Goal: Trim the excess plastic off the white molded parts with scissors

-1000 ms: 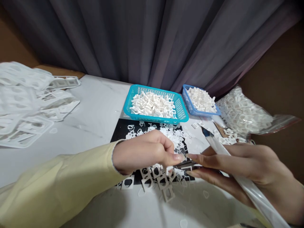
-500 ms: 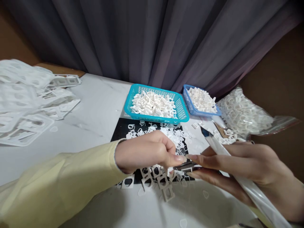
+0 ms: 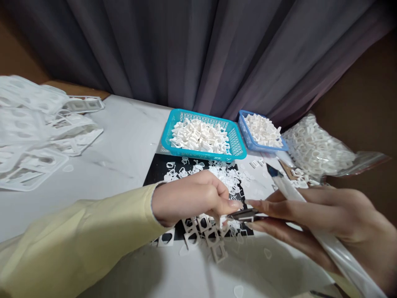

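My left hand (image 3: 194,196) is closed around a small white piece (image 3: 223,221), which shows below the thumb over the black mat (image 3: 153,169). My right hand (image 3: 328,219) pinches metal tweezers (image 3: 243,214), whose tips meet the white piece by my left thumb. A long whitish tool with a dark blue tip (image 3: 290,192) lies across the right hand, between its fingers. Under my left hand are several white frame pieces (image 3: 219,251), and beyond it lie many thin white scraps (image 3: 228,176).
Behind the mat stands a teal basket (image 3: 203,155) of white parts, with a blue basket (image 3: 266,148) to its right. A clear bag of white parts (image 3: 322,147) sits at the far right. White perforated sheets (image 3: 27,124) are piled at left.
My right hand and the whitish tool have shifted slightly to the right, and more of the tweezers shows. My left hand stays almost in place.
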### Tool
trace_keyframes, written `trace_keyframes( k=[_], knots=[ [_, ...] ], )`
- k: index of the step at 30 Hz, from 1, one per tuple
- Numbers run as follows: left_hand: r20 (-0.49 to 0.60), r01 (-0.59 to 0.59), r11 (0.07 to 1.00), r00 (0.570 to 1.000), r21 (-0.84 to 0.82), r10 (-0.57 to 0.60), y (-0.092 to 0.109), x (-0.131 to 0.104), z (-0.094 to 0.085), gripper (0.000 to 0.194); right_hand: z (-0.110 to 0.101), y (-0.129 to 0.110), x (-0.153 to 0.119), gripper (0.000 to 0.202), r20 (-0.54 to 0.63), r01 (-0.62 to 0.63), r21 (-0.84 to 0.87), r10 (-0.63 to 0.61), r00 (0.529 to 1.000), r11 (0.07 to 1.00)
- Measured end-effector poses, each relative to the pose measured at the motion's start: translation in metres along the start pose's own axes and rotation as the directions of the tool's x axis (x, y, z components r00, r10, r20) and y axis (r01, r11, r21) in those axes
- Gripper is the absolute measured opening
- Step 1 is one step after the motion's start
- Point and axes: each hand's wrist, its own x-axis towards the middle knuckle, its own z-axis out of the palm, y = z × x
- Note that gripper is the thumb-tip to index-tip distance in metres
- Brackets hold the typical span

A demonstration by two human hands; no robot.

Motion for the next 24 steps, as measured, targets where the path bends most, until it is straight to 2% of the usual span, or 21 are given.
trace_keyframes(
  k=[3,8,24],
  knots=[
    [-0.021,0.005,1.000,1.000,-0.005,-0.005,0.0018,-0.0003,-0.0003,0.026,-0.0030,0.0033,0.0000,0.017,-0.023,-0.009,0.018,0.009,1.000,1.000],
    [-0.042,-0.010,0.999,0.999,0.046,0.012,0.0032,-0.0016,-0.0007,0.027,-0.0059,0.0040,0.0035,0.019,0.020,0.017,0.000,-0.017,1.000,1.000],
    [-0.030,0.011,0.998,1.000,0.064,-0.009,0.0021,-0.0011,-0.0003,0.031,-0.0082,0.0047,0.0086,0.017,0.046,0.051,0.017,-0.052,0.998,0.999]
  ],
)
